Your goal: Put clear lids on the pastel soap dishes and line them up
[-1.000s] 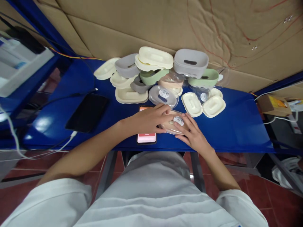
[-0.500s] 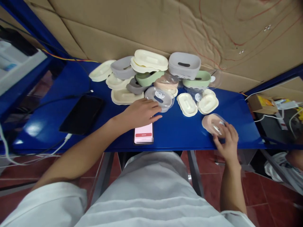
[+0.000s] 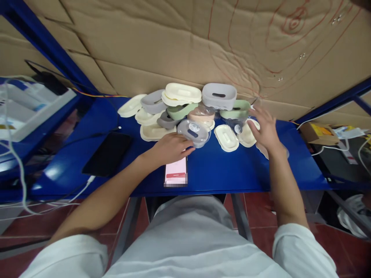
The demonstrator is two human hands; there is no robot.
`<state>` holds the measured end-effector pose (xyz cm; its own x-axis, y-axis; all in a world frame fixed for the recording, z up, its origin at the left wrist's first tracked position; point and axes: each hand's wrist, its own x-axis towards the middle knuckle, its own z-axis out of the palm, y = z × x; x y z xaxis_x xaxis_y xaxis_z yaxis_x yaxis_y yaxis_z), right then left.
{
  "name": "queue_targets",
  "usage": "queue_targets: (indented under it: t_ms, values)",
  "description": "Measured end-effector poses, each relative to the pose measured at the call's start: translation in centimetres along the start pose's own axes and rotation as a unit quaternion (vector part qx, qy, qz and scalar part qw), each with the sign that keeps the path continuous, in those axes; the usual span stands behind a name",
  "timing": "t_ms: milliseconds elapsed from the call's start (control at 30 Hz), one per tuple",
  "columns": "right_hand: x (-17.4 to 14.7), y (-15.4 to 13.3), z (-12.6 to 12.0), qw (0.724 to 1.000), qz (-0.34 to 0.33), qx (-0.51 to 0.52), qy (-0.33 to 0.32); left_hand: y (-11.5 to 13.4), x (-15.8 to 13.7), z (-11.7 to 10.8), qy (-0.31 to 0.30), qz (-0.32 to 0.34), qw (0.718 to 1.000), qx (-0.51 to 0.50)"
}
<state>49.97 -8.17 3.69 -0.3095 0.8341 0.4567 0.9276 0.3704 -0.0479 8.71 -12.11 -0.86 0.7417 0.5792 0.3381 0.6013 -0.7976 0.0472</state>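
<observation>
My left hand [image 3: 170, 148] rests on the blue table [image 3: 220, 170], its loosely curled fingertips touching the near edge of a grey box with a clear lid [image 3: 193, 132]. I cannot see a firm grip on it. My right hand [image 3: 265, 129] hovers with fingers spread and nothing in it, over the right end of the pile, next to a cream lid [image 3: 246, 136] and a green box [image 3: 236, 108]. A pale rim of the pink box [image 3: 261, 150] shows under my right wrist.
A heap of cream, grey, green and pink soap-box halves [image 3: 182, 92] fills the table's back against a cardboard wall [image 3: 179, 46]. A phone with a pink screen [image 3: 176, 172] lies at the front edge, a black tablet [image 3: 107, 152] to its left. Cables [image 3: 17, 166] hang at left.
My right hand carried the pink box from the table's middle to the right, let it go, and now reaches up toward the pile. My left hand moved off the phone to the clear-lidded box.
</observation>
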Motion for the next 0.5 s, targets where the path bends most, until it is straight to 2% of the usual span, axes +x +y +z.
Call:
queue_targets:
  t_ms: [100,200,267,367,500]
  values:
    - [4.9,1.9,0.7,0.996,-0.034,0.052,-0.061,0.0,0.0,0.2,0.009,0.0,1.0,-0.002]
    - [6.7,2.7,0.4,0.992,-0.057,0.076,-0.077,0.1,0.0,0.5,0.013,0.008,1.0,0.004]
    - [6.9,1.5,0.1,0.994,-0.068,0.074,-0.04,0.2,0.0,0.6,0.012,0.019,1.0,0.014]
    - [7.7,-1.8,0.6,0.993,-0.097,0.062,-0.001,0.2,0.0,0.7,0.014,0.023,0.999,0.022]
    - [10.6,-5.1,1.8,0.991,-0.108,0.074,-0.033,-0.1,0.0,0.7,0.023,0.009,1.0,0.006]
